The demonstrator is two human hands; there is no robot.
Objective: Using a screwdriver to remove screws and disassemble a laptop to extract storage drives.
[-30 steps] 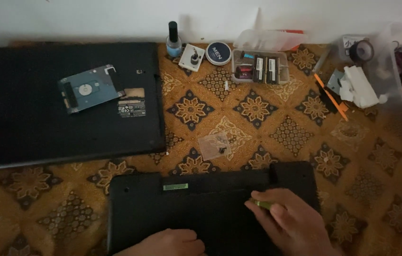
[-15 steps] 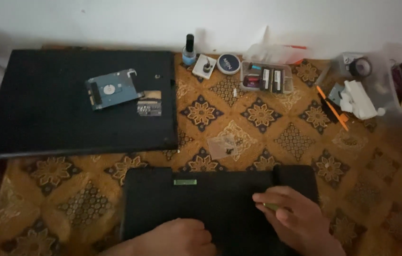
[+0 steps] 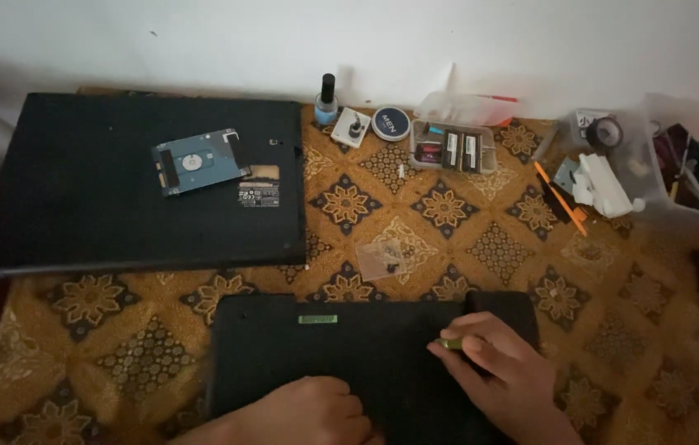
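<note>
A black laptop base (image 3: 341, 346) lies upside down at the near edge of the patterned cloth. My left hand (image 3: 308, 412) rests flat on its near side, fingers together and holding nothing. My right hand (image 3: 502, 371) is closed around a small green tool (image 3: 451, 343), whose tip touches the laptop base near its right end. A small green label (image 3: 317, 319) sits near the base's far edge.
A larger black laptop (image 3: 102, 206) lies far left with a hard drive (image 3: 199, 161) on it. A small clear bag of screws (image 3: 382, 258) lies mid-cloth. Along the wall stand a small bottle (image 3: 326, 100), a round tin (image 3: 391, 124), a parts tray (image 3: 452, 150) and an orange-handled tool (image 3: 560, 198).
The view has shifted so the scene sits further right and lower. Both hands remain on the laptop base; the right hand has edged slightly along it with the green tool.
</note>
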